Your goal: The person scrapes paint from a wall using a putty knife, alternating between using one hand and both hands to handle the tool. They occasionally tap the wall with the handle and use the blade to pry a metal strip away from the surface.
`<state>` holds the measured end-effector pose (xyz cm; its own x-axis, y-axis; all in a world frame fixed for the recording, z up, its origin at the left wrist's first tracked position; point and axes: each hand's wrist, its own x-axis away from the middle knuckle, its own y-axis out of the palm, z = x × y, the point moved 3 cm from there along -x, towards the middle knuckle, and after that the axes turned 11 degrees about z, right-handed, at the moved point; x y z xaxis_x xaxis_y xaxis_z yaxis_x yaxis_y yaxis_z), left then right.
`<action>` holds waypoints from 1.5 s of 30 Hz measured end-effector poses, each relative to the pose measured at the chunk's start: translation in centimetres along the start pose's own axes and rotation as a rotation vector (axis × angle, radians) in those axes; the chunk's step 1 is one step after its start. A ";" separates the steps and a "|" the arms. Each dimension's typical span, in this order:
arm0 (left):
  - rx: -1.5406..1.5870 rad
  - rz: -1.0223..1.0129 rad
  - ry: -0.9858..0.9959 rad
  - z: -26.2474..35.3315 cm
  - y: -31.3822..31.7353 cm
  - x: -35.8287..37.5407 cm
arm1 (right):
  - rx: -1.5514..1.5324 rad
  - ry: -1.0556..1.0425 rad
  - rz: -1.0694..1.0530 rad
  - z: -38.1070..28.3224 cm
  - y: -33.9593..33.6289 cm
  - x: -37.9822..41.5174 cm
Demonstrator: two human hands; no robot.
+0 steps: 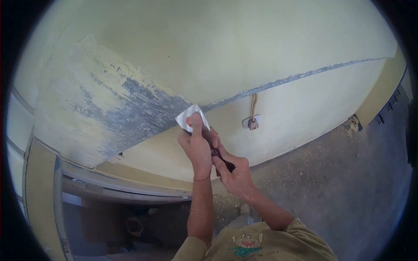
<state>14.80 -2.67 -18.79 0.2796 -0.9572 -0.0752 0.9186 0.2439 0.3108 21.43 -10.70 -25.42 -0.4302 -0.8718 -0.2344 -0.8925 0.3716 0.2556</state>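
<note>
Two hands are clenched on one scraper: the left hand presses its blade to the wall, the right hand grips the largely hidden handle. Right of the scraper, a socket is seen; left of it, scraped paint.

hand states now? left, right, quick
Left hand: closed on the scraper, finger pressing the blade against the wall.
Right hand: closed around the scraper's handle.

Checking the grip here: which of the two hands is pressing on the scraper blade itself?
The left hand: its fingers lie flat on the scraper blade at the wall; the right hand grips the dark handle lower down.
</note>
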 end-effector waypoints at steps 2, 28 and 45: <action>0.004 -0.004 -0.010 0.1 0.2 0.2 | 0.023 0.008 0.005 -0.1 -0.3 0.0; 0.059 0.006 -0.045 0.8 0.3 0.0 | 0.100 0.069 0.032 -1.3 -0.3 0.0; 0.041 -0.035 -0.072 0.6 0.1 0.0 | 0.043 -0.054 -0.010 -0.1 0.4 0.1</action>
<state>14.74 -2.69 -18.19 0.2254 -0.9741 -0.0190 0.9148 0.2049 0.3480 21.04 -10.64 -25.19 -0.4271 -0.8574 -0.2872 -0.9012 0.3778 0.2124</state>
